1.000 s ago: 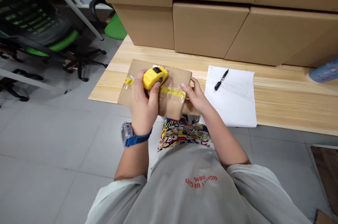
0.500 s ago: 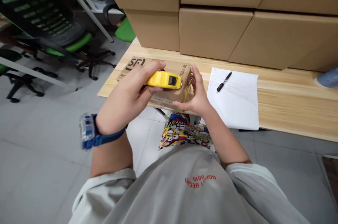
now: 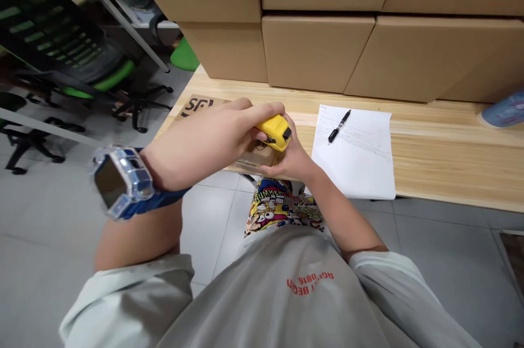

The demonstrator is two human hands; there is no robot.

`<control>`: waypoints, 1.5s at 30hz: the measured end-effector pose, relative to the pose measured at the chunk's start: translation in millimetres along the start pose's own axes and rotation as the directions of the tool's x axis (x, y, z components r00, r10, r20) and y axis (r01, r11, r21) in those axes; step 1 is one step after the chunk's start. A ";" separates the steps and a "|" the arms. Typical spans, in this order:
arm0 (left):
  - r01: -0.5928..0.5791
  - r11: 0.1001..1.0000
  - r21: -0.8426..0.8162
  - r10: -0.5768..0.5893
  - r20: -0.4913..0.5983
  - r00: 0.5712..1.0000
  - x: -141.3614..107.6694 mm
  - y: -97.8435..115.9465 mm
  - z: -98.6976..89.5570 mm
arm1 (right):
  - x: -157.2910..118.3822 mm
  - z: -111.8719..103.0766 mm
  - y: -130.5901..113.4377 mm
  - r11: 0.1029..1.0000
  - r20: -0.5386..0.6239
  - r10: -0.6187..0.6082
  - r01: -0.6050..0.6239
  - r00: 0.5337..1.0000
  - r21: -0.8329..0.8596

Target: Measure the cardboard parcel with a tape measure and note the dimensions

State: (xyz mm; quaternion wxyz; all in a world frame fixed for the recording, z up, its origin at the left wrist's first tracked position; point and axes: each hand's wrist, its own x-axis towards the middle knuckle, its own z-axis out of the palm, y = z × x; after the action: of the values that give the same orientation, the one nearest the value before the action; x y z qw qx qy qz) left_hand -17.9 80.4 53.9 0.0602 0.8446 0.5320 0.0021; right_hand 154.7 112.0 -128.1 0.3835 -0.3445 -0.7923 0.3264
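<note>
While the left hand [image 3: 208,143] clasps the yellow tape measure [image 3: 275,132] from above, its fingers curl firmly over the casing and its blue-strapped wristwatch [image 3: 120,181] swings up toward the camera, much larger than half a second ago. The tape measure has shifted to the right since that earlier view and now sits just above the right hand [image 3: 292,161], with its black-faced end pointing right. The right hand's fingers are bent upward and grip the cardboard parcel [image 3: 257,154] from below and at its near side, with the fingertips touching or just behind the tape measure; the exact contact is hidden.

The parcel is held between both hands at the near edge of the wooden desk [image 3: 442,157], and most of it is now covered by the left hand and forearm. Only a small strip shows between the hands, while the black "SF" print [image 3: 197,107] appears past the left hand at the far corner. That printed face is up, unlike the taped face seen a second ago.

To the right, a sheet of written paper [image 3: 352,154] lies on the desk with a black pen [image 3: 339,126] on it, unmoved. Stacked cardboard boxes [image 3: 319,53] stand along the back of the desk, and green-seated office chairs [image 3: 98,77] stand to the left.
</note>
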 end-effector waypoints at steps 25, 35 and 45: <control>0.139 0.951 0.278 -0.129 -0.051 0.990 -2.8 11.3 -7.4 | -1.4 22.0 16.4 0.963 -0.105 -0.244 0.228 0.964 -0.142; 0.179 0.974 0.135 -0.179 -0.016 0.984 3.5 -16.2 -12.9 | 2.5 24.6 22.9 0.962 -0.090 -0.169 0.145 0.982 -0.231; 0.269 0.950 0.159 -0.258 -0.085 0.962 -19.3 -74.1 -13.3 | -1.0 18.9 18.4 0.877 -0.086 -0.306 0.245 0.948 -0.413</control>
State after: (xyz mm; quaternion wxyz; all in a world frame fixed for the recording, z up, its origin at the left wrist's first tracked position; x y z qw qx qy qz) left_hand -93.8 96.0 60.6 -0.0290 0.7676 0.6398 -0.0243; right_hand 144.9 116.5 -152.2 0.4059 -0.3218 -0.8522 0.0744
